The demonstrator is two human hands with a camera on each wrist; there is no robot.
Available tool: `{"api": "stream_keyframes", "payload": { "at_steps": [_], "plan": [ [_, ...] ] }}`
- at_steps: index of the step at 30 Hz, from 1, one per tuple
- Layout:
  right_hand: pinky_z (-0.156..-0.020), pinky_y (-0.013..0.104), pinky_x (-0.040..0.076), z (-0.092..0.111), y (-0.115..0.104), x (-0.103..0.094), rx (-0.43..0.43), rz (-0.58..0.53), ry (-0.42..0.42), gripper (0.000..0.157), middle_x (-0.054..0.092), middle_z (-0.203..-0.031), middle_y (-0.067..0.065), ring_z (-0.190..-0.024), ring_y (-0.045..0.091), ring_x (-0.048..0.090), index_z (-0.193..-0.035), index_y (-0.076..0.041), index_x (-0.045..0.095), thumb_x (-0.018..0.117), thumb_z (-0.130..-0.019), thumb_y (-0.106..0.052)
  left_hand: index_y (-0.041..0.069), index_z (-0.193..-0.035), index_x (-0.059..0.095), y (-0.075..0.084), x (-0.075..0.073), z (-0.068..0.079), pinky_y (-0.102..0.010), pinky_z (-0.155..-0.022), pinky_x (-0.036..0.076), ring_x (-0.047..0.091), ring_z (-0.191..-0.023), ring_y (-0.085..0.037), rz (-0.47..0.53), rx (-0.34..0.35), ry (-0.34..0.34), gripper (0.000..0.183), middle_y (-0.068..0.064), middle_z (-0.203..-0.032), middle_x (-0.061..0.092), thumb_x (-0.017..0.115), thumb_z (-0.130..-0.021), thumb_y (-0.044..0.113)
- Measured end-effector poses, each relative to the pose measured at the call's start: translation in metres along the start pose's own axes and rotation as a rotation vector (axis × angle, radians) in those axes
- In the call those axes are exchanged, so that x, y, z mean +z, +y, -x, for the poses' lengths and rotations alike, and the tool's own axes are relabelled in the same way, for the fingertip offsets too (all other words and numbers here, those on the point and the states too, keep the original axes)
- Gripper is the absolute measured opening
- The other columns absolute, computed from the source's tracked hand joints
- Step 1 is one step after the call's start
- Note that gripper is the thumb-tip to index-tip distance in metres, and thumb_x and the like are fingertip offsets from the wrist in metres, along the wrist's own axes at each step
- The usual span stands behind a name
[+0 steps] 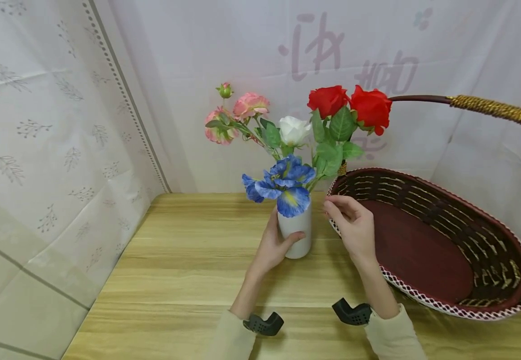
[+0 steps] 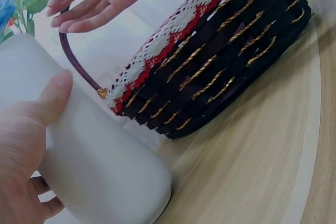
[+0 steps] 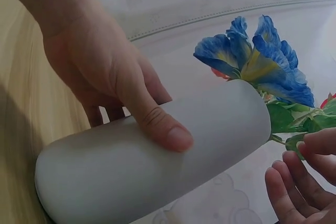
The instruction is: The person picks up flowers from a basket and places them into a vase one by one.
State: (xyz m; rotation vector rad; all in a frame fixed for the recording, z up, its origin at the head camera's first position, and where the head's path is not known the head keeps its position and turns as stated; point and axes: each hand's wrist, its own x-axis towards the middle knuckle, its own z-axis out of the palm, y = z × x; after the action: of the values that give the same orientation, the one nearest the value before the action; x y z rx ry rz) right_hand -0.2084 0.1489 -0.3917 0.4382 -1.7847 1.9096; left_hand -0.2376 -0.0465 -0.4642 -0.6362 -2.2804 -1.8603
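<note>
A white vase (image 1: pixel 303 220) stands upright on the wooden table, and my left hand (image 1: pixel 270 247) grips its side with the thumb across the front. Out of its mouth rise a blue iris (image 1: pixel 283 181), a white rose (image 1: pixel 294 131), red roses (image 1: pixel 328 101) and pink flowers (image 1: pixel 251 105) with a bud. My right hand (image 1: pixel 356 225) hovers just right of the vase, fingers loosely bent. In the right wrist view its fingertips are close to a green leaf (image 3: pixel 286 119); the left wrist view shows nothing held in it.
A dark woven basket (image 1: pixel 422 250) with white lace trim and a tall handle (image 1: pixel 490 107) stands right of the vase, close to my right forearm. Patterned white curtain (image 1: pixel 206 60) hangs behind and to the left. Wooden table surface (image 1: pixel 188 260) extends left of the vase.
</note>
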Motion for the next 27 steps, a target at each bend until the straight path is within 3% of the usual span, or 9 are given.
{"api": "stream_keyframes", "payload": {
  "at_steps": [10, 14, 19, 23, 27],
  "plan": [
    [-0.071, 0.023, 0.055, 0.005, -0.001, -0.008, 0.023, 0.112, -0.005, 0.013, 0.07, -0.093, 0.02, -0.079, 0.021, 0.066, -0.106, 0.007, 0.072, 0.068, -0.094, 0.002, 0.02, -0.163, 0.014, -0.003, 0.006, -0.003, -0.048, -0.112, 0.037, 0.044, -0.138, -0.026, -0.025, -0.038, 0.046, 0.098, -0.009, -0.156, 0.04, 0.079, -0.09, 0.026],
    [-0.07, 0.022, 0.055, 0.008, 0.001, -0.011, 0.021, 0.134, -0.026, 0.015, 0.068, -0.096, 0.026, -0.078, 0.017, 0.067, -0.108, 0.008, 0.071, 0.067, -0.094, 0.005, 0.022, -0.162, 0.016, -0.003, 0.006, -0.003, -0.049, -0.11, 0.039, 0.045, -0.137, -0.026, -0.045, -0.042, 0.07, 0.097, -0.008, -0.155, 0.041, 0.08, -0.089, 0.027],
    [-0.072, 0.021, 0.055, 0.012, 0.004, -0.015, 0.006, 0.157, -0.04, 0.015, 0.07, -0.099, 0.02, -0.081, 0.011, 0.068, -0.108, 0.007, 0.071, 0.067, -0.093, 0.006, 0.021, -0.162, 0.016, -0.004, 0.003, 0.0, -0.049, -0.109, 0.04, 0.046, -0.137, -0.024, -0.058, -0.021, 0.062, 0.094, -0.007, -0.155, 0.041, 0.077, -0.092, 0.03],
    [-0.072, 0.019, 0.055, 0.016, 0.004, -0.021, -0.012, 0.204, -0.056, 0.016, 0.072, -0.1, 0.014, -0.083, 0.009, 0.068, -0.109, 0.003, 0.072, 0.067, -0.094, 0.005, 0.021, -0.162, 0.016, -0.001, -0.003, 0.003, -0.051, -0.114, 0.033, 0.037, -0.143, -0.025, -0.084, -0.024, 0.048, 0.089, -0.007, -0.16, 0.034, 0.072, -0.095, 0.039],
    [-0.07, 0.016, 0.053, 0.019, -0.001, -0.024, -0.041, 0.282, -0.073, 0.017, 0.072, -0.099, 0.017, -0.082, 0.009, 0.067, -0.108, 0.004, 0.072, 0.066, -0.093, 0.008, 0.023, -0.163, 0.016, 0.003, -0.011, 0.01, -0.054, -0.118, 0.023, 0.024, -0.149, -0.026, -0.156, -0.062, 0.026, 0.088, -0.006, -0.165, 0.024, 0.066, -0.096, 0.05]
  ]
}}
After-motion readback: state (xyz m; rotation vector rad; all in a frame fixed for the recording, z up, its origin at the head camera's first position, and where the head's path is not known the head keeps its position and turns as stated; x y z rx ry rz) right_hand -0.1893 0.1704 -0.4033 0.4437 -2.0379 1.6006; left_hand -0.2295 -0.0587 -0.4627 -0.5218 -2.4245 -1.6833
